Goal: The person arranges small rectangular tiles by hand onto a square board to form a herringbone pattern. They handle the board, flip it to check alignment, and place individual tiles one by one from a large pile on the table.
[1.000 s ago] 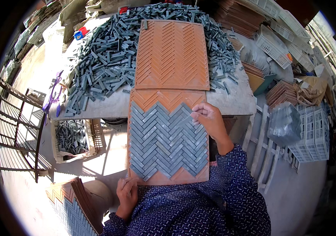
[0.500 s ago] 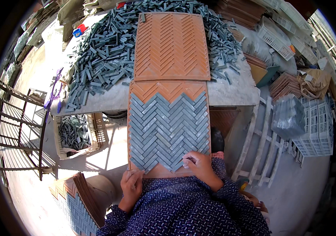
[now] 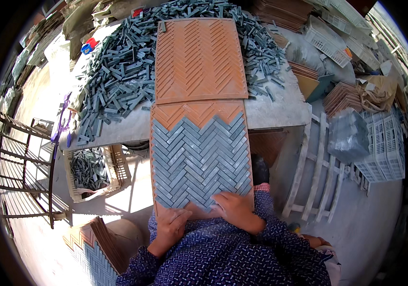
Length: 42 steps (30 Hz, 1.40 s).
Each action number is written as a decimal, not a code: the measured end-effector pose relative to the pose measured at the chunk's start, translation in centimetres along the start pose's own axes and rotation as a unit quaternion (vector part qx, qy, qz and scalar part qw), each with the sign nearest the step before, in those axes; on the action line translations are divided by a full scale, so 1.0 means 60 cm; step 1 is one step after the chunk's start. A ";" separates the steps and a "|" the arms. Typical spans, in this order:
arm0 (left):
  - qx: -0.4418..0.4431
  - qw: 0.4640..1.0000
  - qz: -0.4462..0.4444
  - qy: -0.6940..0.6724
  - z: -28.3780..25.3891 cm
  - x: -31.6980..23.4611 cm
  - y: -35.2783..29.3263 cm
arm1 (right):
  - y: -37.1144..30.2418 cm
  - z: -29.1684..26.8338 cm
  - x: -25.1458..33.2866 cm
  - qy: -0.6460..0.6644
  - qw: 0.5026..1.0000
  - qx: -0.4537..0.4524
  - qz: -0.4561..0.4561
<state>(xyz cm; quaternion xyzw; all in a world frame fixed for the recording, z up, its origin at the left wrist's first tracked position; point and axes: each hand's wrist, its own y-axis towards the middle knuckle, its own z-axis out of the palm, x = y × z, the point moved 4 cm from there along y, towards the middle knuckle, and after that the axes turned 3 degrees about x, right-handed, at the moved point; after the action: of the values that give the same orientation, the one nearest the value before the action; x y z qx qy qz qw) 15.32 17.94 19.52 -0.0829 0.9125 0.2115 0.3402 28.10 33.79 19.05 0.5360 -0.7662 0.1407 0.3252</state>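
Grey-green strip tiles (image 3: 199,157) lie in a zigzag herringbone inside an orange grooved tray (image 3: 152,157), which slants from the table edge down to my lap. My left hand (image 3: 172,223) rests on the tray's bare near edge, its fingers stretched out beneath the lowest tiles on the left. On the lower right, my right hand (image 3: 236,210) lies with extended fingers against the bottom tips of the tile pattern. No loose tile shows in either hand, though the undersides of the fingers are hidden. Beyond stands a second orange tray (image 3: 201,62), its grooves bare apart from one tile at the upper left corner.
Loose tiles (image 3: 118,76) are heaped across the table (image 3: 280,109). Below it, at left, sits a crate (image 3: 115,171) of tiles. A stack of trays (image 3: 101,243) stands by my left side. Right are a wooden pallet (image 3: 316,167) and white plastic crates (image 3: 380,148).
My left hand has moved right along the tray's near edge. My right hand has shifted slightly left and down, its curled fingers now laid out on the tiles. The view has shifted slightly.
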 end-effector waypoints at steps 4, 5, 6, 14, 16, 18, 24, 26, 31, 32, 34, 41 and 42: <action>0.146 0.984 0.086 0.054 0.039 -0.018 0.030 | 0.040 -0.045 -0.021 0.014 0.999 -0.051 0.000; 0.197 0.972 0.094 0.081 0.051 -0.016 0.033 | 0.056 -0.058 -0.038 0.012 0.997 -0.081 -0.012; 0.247 0.958 0.103 0.106 0.063 -0.013 0.036 | 0.072 -0.074 -0.058 0.022 0.995 -0.095 -0.003; 0.283 0.950 0.089 0.100 0.072 -0.008 0.024 | 0.195 -0.150 -0.173 0.012 0.985 -0.169 0.035; 0.278 0.951 0.082 0.108 0.068 -0.015 0.025 | 0.220 -0.155 -0.178 0.007 0.984 -0.178 0.006; 0.267 0.951 0.087 0.126 0.068 -0.021 0.026 | 0.239 -0.154 -0.206 -0.020 0.979 -0.200 0.013; 0.265 0.953 0.082 0.125 0.075 -0.021 0.025 | 0.254 -0.143 -0.231 -0.150 0.966 -0.152 0.144; 0.258 0.955 0.077 0.121 0.076 -0.022 0.024 | 0.258 -0.135 -0.219 -0.162 0.960 -0.173 0.153; 0.249 0.958 0.086 0.114 0.075 -0.028 0.031 | 0.253 -0.155 -0.259 0.126 0.956 -0.221 0.145; 0.249 0.958 0.083 0.114 0.074 -0.028 0.031 | 0.243 -0.160 -0.264 0.199 0.945 -0.210 0.154; 0.249 0.959 0.074 0.112 0.072 -0.027 0.029 | 0.216 -0.180 -0.247 0.341 0.906 -0.182 0.172; 0.243 0.961 0.067 0.111 0.079 -0.019 0.025 | 0.002 -0.130 -0.177 0.405 0.877 0.031 0.257; 0.244 0.961 0.066 0.112 0.080 -0.020 0.025 | -0.025 -0.126 -0.163 0.404 0.865 0.041 0.294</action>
<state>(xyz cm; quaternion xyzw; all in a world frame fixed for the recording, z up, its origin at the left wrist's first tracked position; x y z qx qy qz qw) 18.57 21.39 17.53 0.0399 0.9722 -0.0060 0.2308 34.22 44.61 18.15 0.1944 -0.6833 0.4657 0.5277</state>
